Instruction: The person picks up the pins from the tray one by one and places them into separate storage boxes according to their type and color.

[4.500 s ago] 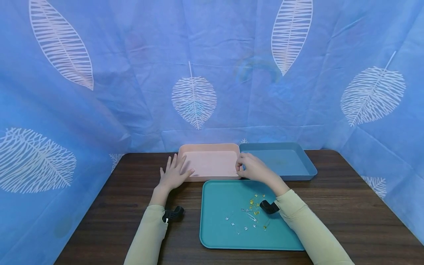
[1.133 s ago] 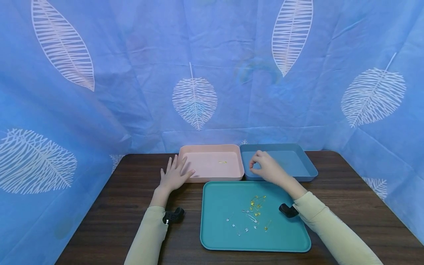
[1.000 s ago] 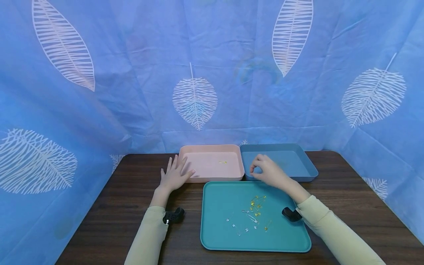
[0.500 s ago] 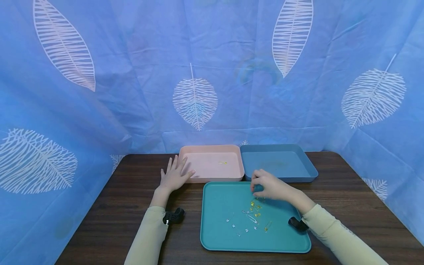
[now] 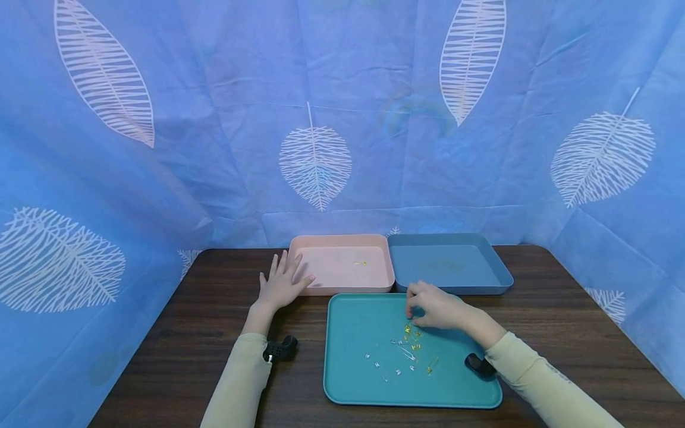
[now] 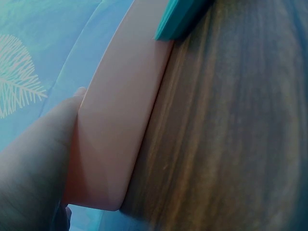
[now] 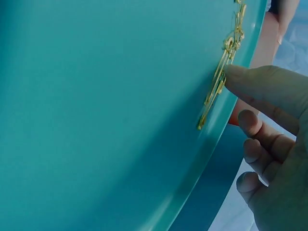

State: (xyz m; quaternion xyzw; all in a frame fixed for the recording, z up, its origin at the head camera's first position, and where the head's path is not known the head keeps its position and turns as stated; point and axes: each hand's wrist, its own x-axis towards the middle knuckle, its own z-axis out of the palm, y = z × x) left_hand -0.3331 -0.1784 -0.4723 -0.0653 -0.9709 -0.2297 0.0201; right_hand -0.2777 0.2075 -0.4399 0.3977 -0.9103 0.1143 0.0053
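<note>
My left hand [image 5: 279, 291] lies with fingers spread over the left end of the pink tray [image 5: 342, 290]; in the left wrist view its thumb side [image 6: 38, 149] is against the tray's wall. My right hand [image 5: 436, 308] is bent over the teal tray [image 5: 353, 389], at a cluster of gold safety pins [image 5: 416, 346]. In the right wrist view my right thumb [image 7: 237, 72] touches the gold safety pins [image 7: 214, 91]. The index fingertip is hidden there, so a pinch cannot be made out. Silver safety pins [image 5: 408, 354] lie nearby on the teal tray.
A blue tray [image 5: 455, 290] stands right of the pink one, both behind the teal tray on the dark wood table [image 5: 214, 356]. One gold safety pin [image 5: 361, 263] lies in the pink tray. Blue leaf-patterned cloth [image 5: 369, 148] hangs around the back and sides.
My right hand went from the pink tray's right end, across the blue tray, down to the gold pins on the teal tray. A gold pin now shows in the pink tray. My left hand stayed put.
</note>
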